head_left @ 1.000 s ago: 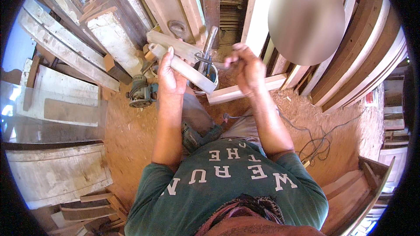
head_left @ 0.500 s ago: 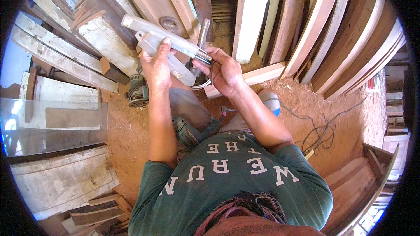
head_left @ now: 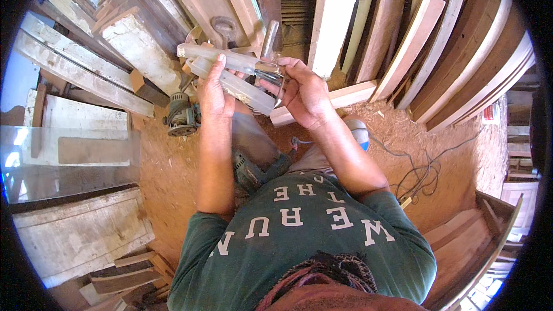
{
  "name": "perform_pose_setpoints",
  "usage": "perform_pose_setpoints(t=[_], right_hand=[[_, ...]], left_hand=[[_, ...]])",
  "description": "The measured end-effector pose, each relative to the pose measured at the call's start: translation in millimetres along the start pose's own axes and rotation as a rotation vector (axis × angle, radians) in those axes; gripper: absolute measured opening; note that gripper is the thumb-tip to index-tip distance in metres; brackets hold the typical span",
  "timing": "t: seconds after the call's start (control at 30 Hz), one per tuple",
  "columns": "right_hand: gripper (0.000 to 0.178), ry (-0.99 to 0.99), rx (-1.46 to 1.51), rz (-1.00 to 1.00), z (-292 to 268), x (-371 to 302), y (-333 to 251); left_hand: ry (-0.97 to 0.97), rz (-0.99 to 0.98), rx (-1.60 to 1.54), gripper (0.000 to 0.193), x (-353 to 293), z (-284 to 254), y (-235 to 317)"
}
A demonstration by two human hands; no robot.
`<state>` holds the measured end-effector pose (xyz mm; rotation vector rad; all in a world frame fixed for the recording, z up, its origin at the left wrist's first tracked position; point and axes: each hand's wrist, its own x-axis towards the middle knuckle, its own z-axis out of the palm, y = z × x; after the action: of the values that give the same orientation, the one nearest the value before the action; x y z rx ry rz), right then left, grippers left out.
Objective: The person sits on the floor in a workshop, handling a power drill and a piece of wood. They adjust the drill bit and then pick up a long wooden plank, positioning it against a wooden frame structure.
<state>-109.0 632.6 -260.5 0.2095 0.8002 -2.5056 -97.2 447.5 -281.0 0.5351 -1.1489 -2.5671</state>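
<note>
My left hand [head_left: 216,97] is closed round a long, clear plastic case in two parts, thumb on top. Its upper half [head_left: 214,56] and its lower half [head_left: 249,93] lie side by side, both slanting down to the right. Out of the upper half's right end stick slim metal pieces [head_left: 268,74], which look like drill bits. My right hand [head_left: 308,95] pinches their outer ends between thumb and fingers. How many there are is hard to make out. Just beyond them stands a clamp-like metal tool with an upright handle [head_left: 269,39].
A green power tool [head_left: 183,116] rests on the dusty floor by my left forearm; another [head_left: 253,171] lies against my lap. Wooden boards [head_left: 383,29] lean upright ahead. A dark cable [head_left: 423,167] loops at right. A glass sheet [head_left: 69,164] stands at left.
The case has shifted a little right and down in my left hand. My right hand has moved slightly right, and more of the metal pieces shows between its fingers and the case.
</note>
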Motion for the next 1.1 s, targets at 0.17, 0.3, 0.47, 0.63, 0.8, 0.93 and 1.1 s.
perform_pose_setpoints(t=[0.17,0.3,0.47,0.63,0.8,0.93,1.1], right_hand=[[0.019,0.006,0.024,-0.001,-3,-2,-4],[0.019,0.030,0.025,-0.027,-8,-1,-4],[0.019,0.036,0.013,-0.046,-14,0,-7],[0.018,0.053,0.035,-0.052,-18,2,-13],[0.018,0.044,0.038,-0.060,-18,2,-13],[0.018,0.038,0.045,-0.058,-20,4,-12],[0.018,0.080,0.044,-0.104,-17,4,-14]], left_hand=[[0.008,-0.068,-0.109,0.051,7,-10,-10],[0.023,-0.066,-0.102,0.051,2,-8,-13],[0.061,-0.091,-0.115,0.054,4,-11,-18],[0.094,-0.118,-0.128,0.054,4,-9,-20],[0.069,-0.135,-0.171,0.052,6,-9,-20],[0.058,-0.162,-0.199,0.048,9,-9,-21],[0.065,-0.175,-0.213,0.045,9,-7,-20]])
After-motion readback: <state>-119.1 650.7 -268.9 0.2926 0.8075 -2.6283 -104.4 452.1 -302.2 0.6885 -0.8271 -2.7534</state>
